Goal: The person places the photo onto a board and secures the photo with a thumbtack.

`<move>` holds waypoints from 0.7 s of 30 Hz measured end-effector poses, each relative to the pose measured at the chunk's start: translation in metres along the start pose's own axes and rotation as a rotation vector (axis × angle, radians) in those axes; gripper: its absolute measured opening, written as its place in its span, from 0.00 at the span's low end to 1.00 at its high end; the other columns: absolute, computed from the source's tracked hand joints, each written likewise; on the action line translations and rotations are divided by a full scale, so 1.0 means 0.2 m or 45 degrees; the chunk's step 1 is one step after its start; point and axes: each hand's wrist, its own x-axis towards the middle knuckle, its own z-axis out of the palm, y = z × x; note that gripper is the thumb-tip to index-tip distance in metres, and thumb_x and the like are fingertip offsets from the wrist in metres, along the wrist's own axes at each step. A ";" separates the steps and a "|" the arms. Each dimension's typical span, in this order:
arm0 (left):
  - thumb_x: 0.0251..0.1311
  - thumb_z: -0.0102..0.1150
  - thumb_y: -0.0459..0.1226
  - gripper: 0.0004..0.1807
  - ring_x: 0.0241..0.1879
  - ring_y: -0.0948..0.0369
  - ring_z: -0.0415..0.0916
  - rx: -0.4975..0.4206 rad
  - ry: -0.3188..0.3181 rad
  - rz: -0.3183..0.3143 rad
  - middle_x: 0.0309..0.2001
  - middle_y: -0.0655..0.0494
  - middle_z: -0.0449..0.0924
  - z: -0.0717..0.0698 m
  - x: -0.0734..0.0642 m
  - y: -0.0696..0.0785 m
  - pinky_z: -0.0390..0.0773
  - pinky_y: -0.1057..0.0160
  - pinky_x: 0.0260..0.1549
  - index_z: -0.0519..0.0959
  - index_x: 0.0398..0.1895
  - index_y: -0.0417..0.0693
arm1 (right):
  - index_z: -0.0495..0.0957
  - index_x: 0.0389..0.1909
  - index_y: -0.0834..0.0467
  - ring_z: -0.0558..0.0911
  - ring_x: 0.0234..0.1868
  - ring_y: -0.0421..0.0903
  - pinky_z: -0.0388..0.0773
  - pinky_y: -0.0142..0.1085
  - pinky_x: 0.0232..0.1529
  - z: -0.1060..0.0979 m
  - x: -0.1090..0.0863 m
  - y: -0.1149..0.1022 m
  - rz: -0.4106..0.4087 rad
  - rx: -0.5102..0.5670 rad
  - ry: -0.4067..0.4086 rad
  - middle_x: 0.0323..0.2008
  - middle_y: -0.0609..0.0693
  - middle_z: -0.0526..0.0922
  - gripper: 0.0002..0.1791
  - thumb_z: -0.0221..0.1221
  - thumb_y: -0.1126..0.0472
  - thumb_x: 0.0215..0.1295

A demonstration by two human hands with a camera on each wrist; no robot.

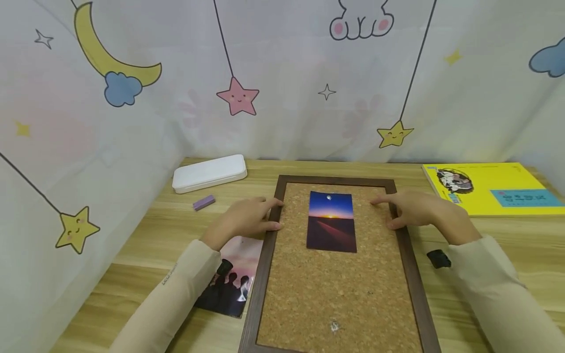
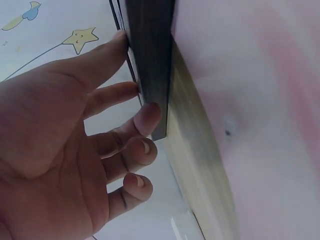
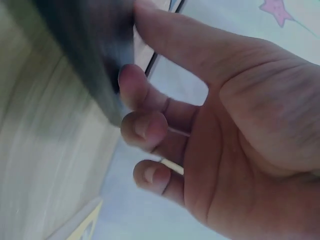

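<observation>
A corkboard (image 1: 335,284) in a dark wooden frame lies in front of me, between both hands. My left hand (image 1: 244,215) grips the frame's left side near the far corner, thumb and index finger on its edge. In the left wrist view its other fingers curl beside the frame (image 2: 150,65). Across from it, my right hand (image 1: 419,211) holds the right side, index finger reaching over onto the cork. The right wrist view shows bent fingertips (image 3: 145,127) by the frame's side. A sunset photo (image 1: 331,223) is fixed to the upper cork by a clear pushpin (image 1: 328,197).
Another clear pushpin (image 1: 334,326) sits low on the cork. A photo with dark silhouettes (image 1: 225,294) lies left of the board, partly under my left forearm. A white case (image 1: 209,174) and a purple eraser-like block (image 1: 204,202) are back left; a yellow book (image 1: 494,189) lies back right.
</observation>
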 end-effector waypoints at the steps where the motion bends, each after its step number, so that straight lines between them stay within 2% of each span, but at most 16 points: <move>1: 0.68 0.60 0.53 0.31 0.43 0.53 0.80 0.005 0.013 0.010 0.49 0.46 0.79 0.00 -0.01 0.00 0.79 0.50 0.41 0.70 0.70 0.51 | 0.66 0.72 0.57 0.68 0.24 0.42 0.67 0.37 0.29 0.01 -0.01 0.01 -0.010 0.002 0.020 0.24 0.47 0.72 0.35 0.66 0.58 0.65; 3: 0.67 0.61 0.52 0.30 0.39 0.55 0.78 0.013 0.039 0.025 0.44 0.48 0.79 0.01 -0.03 -0.01 0.78 0.52 0.37 0.72 0.68 0.51 | 0.67 0.71 0.57 0.69 0.25 0.41 0.68 0.37 0.29 0.02 -0.04 0.02 -0.034 0.013 0.055 0.25 0.45 0.73 0.34 0.66 0.57 0.65; 8: 0.67 0.62 0.49 0.28 0.39 0.56 0.78 0.009 0.075 0.061 0.44 0.48 0.78 0.03 -0.09 -0.07 0.78 0.53 0.36 0.73 0.66 0.50 | 0.65 0.72 0.59 0.73 0.28 0.41 0.71 0.38 0.31 0.05 -0.10 0.08 -0.077 0.084 0.113 0.29 0.43 0.77 0.35 0.67 0.61 0.65; 12: 0.66 0.63 0.49 0.31 0.36 0.57 0.75 0.003 0.035 0.059 0.42 0.49 0.76 0.04 -0.15 -0.13 0.77 0.54 0.33 0.70 0.68 0.47 | 0.64 0.72 0.59 0.79 0.35 0.39 0.76 0.38 0.36 0.08 -0.15 0.13 -0.091 0.145 0.128 0.35 0.43 0.80 0.36 0.66 0.62 0.66; 15: 0.65 0.64 0.51 0.33 0.33 0.58 0.71 0.016 0.000 0.041 0.40 0.51 0.73 0.05 -0.19 -0.18 0.75 0.56 0.31 0.70 0.68 0.46 | 0.62 0.73 0.57 0.81 0.35 0.39 0.77 0.38 0.37 0.10 -0.19 0.17 -0.084 0.209 0.127 0.37 0.44 0.80 0.36 0.65 0.61 0.66; 18: 0.65 0.64 0.52 0.33 0.32 0.58 0.69 -0.008 -0.015 0.035 0.39 0.51 0.71 0.06 -0.24 -0.23 0.73 0.57 0.31 0.70 0.67 0.46 | 0.64 0.67 0.59 0.81 0.33 0.38 0.78 0.37 0.37 0.12 -0.22 0.20 -0.086 0.248 0.138 0.35 0.44 0.79 0.32 0.65 0.61 0.66; 21: 0.64 0.64 0.53 0.33 0.32 0.60 0.67 -0.047 -0.024 0.032 0.39 0.52 0.70 0.06 -0.29 -0.27 0.72 0.59 0.33 0.71 0.66 0.46 | 0.70 0.55 0.59 0.79 0.33 0.36 0.77 0.35 0.38 0.13 -0.26 0.23 -0.091 0.237 0.152 0.34 0.42 0.78 0.22 0.66 0.60 0.65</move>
